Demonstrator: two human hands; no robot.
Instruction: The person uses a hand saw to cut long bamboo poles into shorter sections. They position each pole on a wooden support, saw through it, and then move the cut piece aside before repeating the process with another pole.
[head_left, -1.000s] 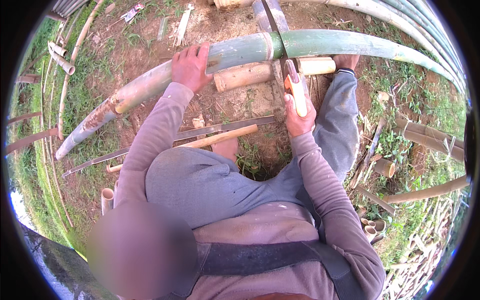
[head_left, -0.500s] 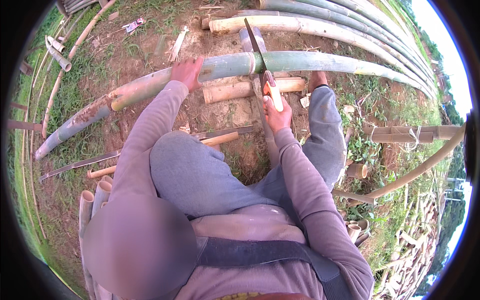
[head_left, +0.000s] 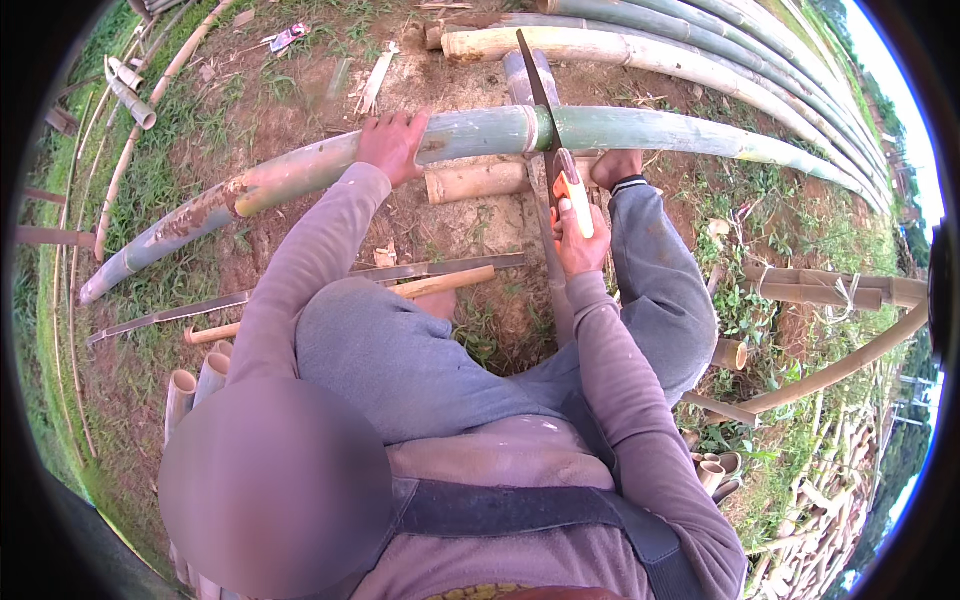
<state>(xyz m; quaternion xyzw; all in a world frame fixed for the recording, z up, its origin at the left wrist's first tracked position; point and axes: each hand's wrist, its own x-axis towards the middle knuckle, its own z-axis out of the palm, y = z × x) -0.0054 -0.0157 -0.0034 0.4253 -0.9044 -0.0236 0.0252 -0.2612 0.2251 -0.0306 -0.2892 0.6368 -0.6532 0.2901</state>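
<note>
jutting ahead from the curled right hand (head_left: 582, 240), a tapered saw (head_left: 548, 115) crosses bamboo (head_left: 480, 135)
left hand (head_left: 393, 145) clasps the bamboo's smooth, jointed, round length

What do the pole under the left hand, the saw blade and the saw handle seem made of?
The pole looks like bamboo: smooth green-grey skin, ringed joints. The saw blade is probably steel: thin, dark, straight. The saw handle may be plastic, perhaps rubber-coated: smooth, orange and pale.

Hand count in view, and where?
2. The left hand is on the green bamboo pole, left of the saw; the right hand grips the saw's handle. No others show.
</note>
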